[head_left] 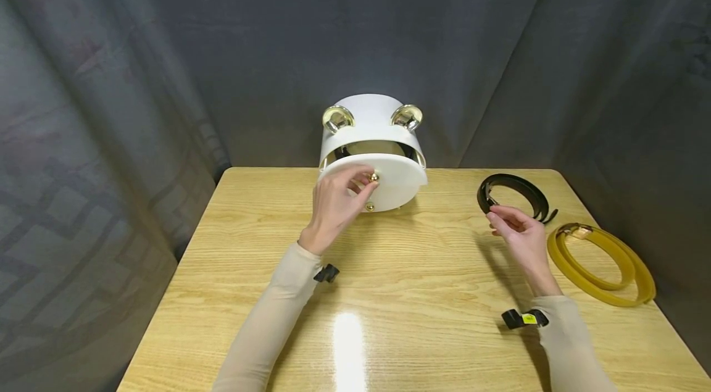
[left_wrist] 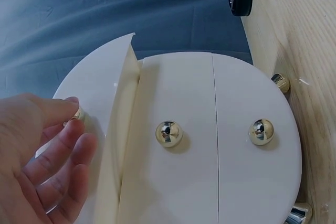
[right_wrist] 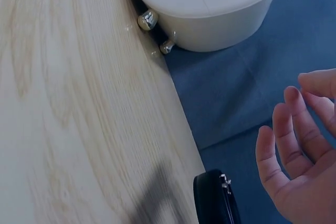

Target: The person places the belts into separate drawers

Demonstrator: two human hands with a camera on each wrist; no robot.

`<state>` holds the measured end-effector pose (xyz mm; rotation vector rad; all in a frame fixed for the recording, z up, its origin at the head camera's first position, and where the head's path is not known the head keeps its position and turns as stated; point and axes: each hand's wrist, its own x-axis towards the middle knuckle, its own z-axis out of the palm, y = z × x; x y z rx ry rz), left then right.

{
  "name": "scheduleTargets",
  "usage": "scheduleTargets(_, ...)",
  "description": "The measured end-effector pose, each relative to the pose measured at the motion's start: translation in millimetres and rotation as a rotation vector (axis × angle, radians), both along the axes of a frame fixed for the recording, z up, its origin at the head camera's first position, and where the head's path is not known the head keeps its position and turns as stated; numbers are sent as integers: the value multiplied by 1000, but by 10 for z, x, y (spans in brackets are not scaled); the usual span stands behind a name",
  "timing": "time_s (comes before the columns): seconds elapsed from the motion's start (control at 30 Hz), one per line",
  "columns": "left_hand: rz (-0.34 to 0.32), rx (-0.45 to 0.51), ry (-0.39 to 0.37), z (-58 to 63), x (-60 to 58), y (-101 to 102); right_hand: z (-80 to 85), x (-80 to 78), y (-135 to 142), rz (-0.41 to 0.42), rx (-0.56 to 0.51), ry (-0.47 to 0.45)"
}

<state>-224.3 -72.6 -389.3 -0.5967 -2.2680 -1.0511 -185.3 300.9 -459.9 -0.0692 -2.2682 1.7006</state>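
Note:
A white drum-shaped box (head_left: 369, 109) with two gold ear-like rings stands at the table's far edge. Its top drawer (head_left: 401, 185) is pulled partly out, and a dark strap-like thing shows inside. My left hand (head_left: 336, 199) pinches that drawer's gold knob (head_left: 374, 177) between thumb and fingers. In the left wrist view, the middle knob (left_wrist: 169, 134) and lower knob (left_wrist: 261, 131) sit on drawer fronts flush with each other. My right hand (head_left: 522, 237) hovers beside a coiled black belt (head_left: 513, 179), fingers loosely bent and holding nothing in the right wrist view.
A coiled mustard-yellow belt (head_left: 639, 268) lies at the table's right edge, near my right wrist. Dark grey curtains (head_left: 366, 28) hang behind and on both sides of the wooden table (head_left: 422, 305). Small gold feet (right_wrist: 167, 45) support the box.

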Motion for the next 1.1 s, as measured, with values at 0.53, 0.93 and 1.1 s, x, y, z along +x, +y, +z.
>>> scheduleTargets(0.53,17,18,-13,1,-62,28,-126,14,198,-185,89,-121)
scheduleTargets(0.93,17,29,-24,-7,-141,3,-202,7,408,-155,458,-300)
scheduleTargets(1.1,13,32,-35,1,-159,-8,-267,-21,445,-194,541,-284)
